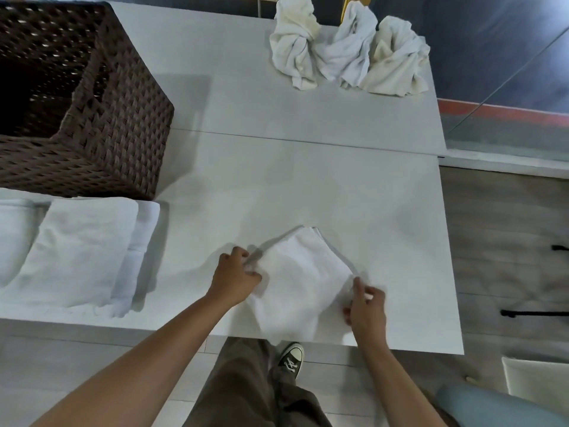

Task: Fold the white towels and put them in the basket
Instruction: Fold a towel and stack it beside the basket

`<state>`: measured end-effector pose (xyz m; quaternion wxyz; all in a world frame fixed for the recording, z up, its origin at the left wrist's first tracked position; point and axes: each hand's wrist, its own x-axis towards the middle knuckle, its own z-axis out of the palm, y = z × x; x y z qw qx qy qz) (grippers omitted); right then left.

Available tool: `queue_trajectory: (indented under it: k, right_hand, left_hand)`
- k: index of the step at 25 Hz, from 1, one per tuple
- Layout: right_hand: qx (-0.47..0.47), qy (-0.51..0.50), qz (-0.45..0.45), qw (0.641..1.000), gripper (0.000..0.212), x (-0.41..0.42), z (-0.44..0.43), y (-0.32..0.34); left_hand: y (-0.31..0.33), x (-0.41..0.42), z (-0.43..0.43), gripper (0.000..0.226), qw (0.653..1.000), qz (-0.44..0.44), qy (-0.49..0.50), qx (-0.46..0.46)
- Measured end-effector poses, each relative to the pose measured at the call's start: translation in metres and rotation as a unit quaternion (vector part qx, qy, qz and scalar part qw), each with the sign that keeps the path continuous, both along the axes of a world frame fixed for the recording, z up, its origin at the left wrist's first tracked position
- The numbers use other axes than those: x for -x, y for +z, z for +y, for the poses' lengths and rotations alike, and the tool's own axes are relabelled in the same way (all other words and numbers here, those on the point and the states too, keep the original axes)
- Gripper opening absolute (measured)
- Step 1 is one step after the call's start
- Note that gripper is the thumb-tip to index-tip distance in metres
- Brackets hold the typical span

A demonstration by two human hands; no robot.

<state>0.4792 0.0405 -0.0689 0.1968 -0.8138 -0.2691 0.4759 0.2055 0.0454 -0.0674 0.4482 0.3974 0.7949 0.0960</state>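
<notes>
Bare forearms (147,352) reach over the near edge of the white table (308,180). The left hand (235,277) and right hand (366,306) each pinch a side corner of a partly folded white towel (298,282) lying at that edge. Folded towels (80,251) sit at the table's left, with the wicker basket (123,118) at its far left. Crumpled towels (348,50) lie at its far end. Wooden floor (492,241) runs along its right.

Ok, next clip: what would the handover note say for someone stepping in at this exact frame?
The left hand and right hand each pinch an edge of the half-folded towel at the near edge of the table.
The folded towels lie on the left, in front of the basket; none visibly inside it.
Three crumpled towels wait at the far side.
Left to do: finish this fold, fold those three, load the basket.
</notes>
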Motion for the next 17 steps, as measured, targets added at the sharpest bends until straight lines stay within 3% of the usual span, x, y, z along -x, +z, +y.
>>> queue_trajectory:
  k: [2, 4, 7, 10, 17]
  right_hand:
    - [0.034, -0.061, 0.147, 0.987, 0.051, 0.003, -0.014, 0.0]
    - [0.042, -0.05, 0.235, 0.97, 0.054, 0.007, -0.02, 0.003]
    - [0.006, 0.018, 0.213, 0.977, 0.049, 0.009, -0.021, 0.011]
    - [-0.05, 0.055, 0.183, 0.98, 0.033, 0.01, -0.018, 0.024]
    - [-0.113, 0.114, 0.213, 0.964, 0.022, 0.054, -0.034, 0.065]
  left_hand:
    - [0.006, -0.011, -0.01, 0.054, 0.996, -0.06, 0.039, 0.05]
    - [0.016, -0.025, -0.021, 0.055, 0.985, -0.12, 0.076, 0.097]
    - [0.025, -0.039, -0.041, 0.059, 0.969, -0.18, 0.116, 0.122]
    - [0.035, -0.041, -0.061, 0.034, 0.958, -0.212, 0.177, 0.08]
    - [0.083, -0.015, -0.105, 0.039, 0.96, -0.182, 0.206, -0.046]
